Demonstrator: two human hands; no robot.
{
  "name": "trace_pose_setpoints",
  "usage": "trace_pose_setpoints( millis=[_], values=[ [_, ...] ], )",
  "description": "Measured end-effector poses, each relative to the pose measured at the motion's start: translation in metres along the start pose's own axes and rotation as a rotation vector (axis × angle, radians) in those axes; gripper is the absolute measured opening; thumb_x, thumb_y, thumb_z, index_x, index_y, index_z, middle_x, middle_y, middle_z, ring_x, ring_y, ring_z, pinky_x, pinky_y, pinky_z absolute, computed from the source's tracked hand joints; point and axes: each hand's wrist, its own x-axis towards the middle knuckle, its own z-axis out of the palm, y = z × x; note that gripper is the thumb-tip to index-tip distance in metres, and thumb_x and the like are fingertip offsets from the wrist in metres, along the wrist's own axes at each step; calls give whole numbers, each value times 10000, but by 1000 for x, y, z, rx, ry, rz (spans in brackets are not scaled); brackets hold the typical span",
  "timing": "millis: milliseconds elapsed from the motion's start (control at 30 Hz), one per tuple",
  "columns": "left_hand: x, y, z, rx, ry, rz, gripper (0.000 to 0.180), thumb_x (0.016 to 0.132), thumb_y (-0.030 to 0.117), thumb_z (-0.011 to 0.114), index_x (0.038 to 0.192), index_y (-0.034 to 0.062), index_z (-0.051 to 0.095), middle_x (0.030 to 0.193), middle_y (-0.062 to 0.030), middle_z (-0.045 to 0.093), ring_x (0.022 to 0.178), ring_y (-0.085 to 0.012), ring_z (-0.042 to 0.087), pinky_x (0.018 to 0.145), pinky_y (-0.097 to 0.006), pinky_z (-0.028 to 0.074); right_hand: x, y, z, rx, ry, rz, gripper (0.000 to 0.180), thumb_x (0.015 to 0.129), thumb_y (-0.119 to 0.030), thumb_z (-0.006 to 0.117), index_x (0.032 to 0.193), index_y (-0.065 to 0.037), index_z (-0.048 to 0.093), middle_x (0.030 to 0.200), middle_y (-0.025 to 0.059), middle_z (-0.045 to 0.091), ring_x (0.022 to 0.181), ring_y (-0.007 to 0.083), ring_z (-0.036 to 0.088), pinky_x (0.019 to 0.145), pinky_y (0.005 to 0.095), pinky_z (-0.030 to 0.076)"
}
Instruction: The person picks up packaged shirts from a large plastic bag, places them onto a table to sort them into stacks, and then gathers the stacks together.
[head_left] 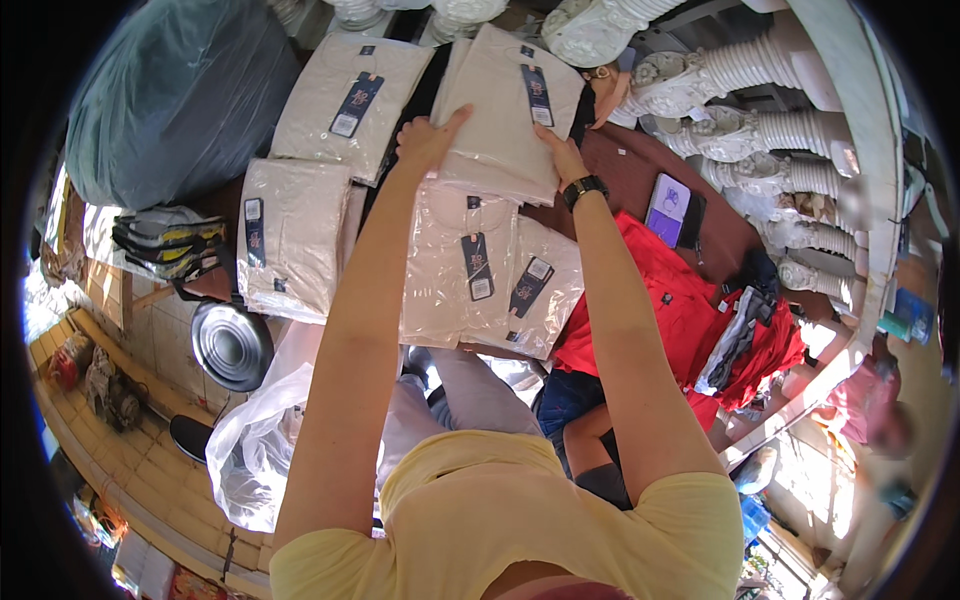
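Note:
A pile of cream folded garments in clear plastic [500, 135], with a dark hang tag, lies at the far middle. My left hand [430, 142] grips its left edge, the thumb stretched over the top. At its right edge, my right hand [562, 158], with a dark watch on the wrist, holds on with the thumb above; the fingers underneath are mostly hidden. More bagged cream garments [460, 265] lie just nearer to me. Two further bagged piles sit to the left, one farther away [350, 100] and one closer [290, 230].
Right of my arm lie red garments [640, 310] and a purple-and-white phone-like item [668, 208]. Another person's hand [607, 95] rests beyond the pile. White ribbed bundles [770, 70] line the right; a large grey plastic bag [180, 100] stands far left, a round black stool [232, 345] below.

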Motion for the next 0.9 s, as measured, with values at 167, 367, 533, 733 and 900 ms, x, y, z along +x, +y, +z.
trace_pose_setpoints(
  millis=[167,367,533,733,900],
  values=[
    [-1,-6,0,-207,-53,77,1018,620,648,696,1205,-138,421,1198,-307,527,1101,-398,551,960,-387,416,-33,-9,17,142,-257,223,835,750,-558,691,1322,-1,445,1270,153,543,1144,243,537,943,333,432],
    [-34,18,-1,-185,-37,259,873,600,515,792,1133,-70,423,1106,-274,587,1023,-363,603,883,-371,463,-70,-28,10,-4,-177,-72,796,804,-587,617,1322,-4,458,1283,148,540,1141,228,551,951,325,430],
    [-36,0,-5,-706,-381,85,721,703,292,779,1256,-45,463,1127,-117,607,1000,-235,595,866,-331,475,-64,-35,23,-222,-223,-305,680,867,-481,606,1354,-38,438,1279,112,535,1164,191,493,984,314,400],
    [-44,0,8,-774,-579,-133,760,729,314,766,1332,10,419,1264,-116,526,1146,-233,520,956,-340,433,-48,-18,3,-567,63,-62,797,773,-498,710,1362,-41,427,1296,129,524,1162,218,504,1006,316,387],
    [-78,-12,-19,-624,-456,93,932,708,388,764,1418,16,289,1353,-129,438,1240,-245,425,1002,-334,374,-125,-60,18,-131,-376,-242,617,844,-414,667,1288,-18,499,1207,93,594,1033,147,584,889,269,463]
  ],
)
